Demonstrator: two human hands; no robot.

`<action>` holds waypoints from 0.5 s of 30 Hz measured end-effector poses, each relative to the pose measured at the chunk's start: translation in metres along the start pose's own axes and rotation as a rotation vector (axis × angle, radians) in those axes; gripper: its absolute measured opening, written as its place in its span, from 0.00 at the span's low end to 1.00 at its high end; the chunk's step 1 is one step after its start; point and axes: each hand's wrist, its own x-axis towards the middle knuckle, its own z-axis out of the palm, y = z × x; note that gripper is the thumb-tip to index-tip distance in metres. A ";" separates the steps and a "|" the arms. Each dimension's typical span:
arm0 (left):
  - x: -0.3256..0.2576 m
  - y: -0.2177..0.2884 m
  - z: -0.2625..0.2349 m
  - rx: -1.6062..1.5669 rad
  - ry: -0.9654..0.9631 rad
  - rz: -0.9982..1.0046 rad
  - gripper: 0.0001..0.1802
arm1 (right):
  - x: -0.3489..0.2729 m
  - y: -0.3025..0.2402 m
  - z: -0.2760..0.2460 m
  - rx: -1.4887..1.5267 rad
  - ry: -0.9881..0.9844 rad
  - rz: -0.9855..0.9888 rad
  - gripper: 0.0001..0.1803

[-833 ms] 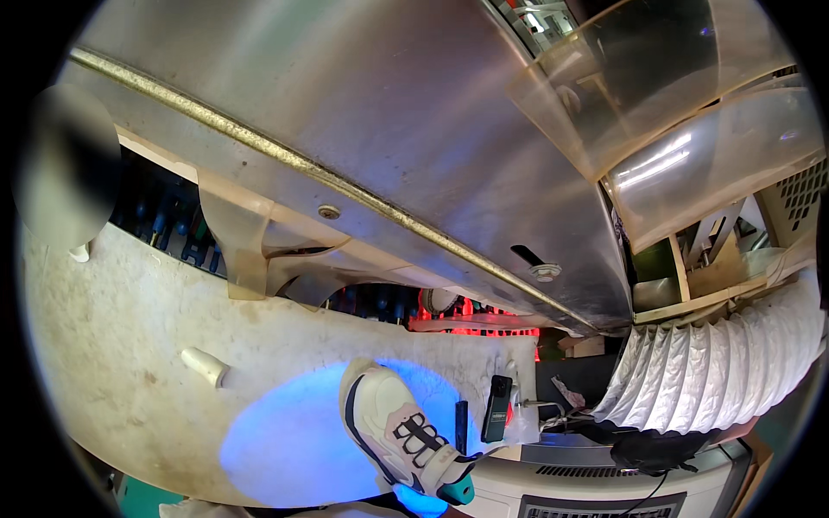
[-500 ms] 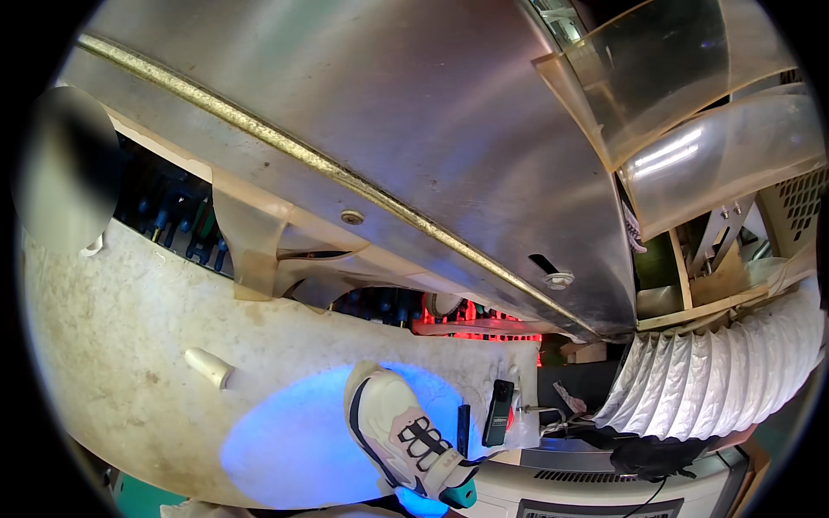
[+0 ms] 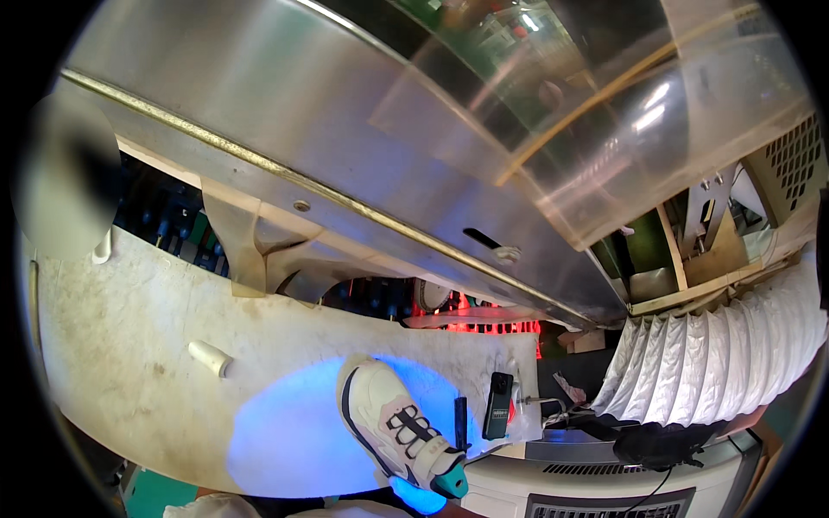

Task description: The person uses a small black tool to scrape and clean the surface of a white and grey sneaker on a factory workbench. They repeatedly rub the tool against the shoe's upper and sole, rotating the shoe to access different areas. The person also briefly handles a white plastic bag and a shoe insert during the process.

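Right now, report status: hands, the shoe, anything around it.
Hands out of view. White sneaker on blue-lit white work surface. Small black device beside it; pleated white duct at right.

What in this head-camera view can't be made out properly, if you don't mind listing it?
- Both hands: not in the head view at all.
- Sneaker: heel cut off near the lower edge.
- Machine interior behind the steel panel: dark, hidden by the panel.
- Small dark device on the white surface: too small to identify.
- Blurred dark shape at the left rim: unreadable.

steel hood (image 3: 285,112) | white ribbed duct (image 3: 717,354) | possibly phone (image 3: 498,406)
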 end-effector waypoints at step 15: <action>-0.102 -0.077 0.033 0.369 0.108 0.133 0.61 | 0.025 -0.002 0.022 -0.422 1.217 -0.031 0.65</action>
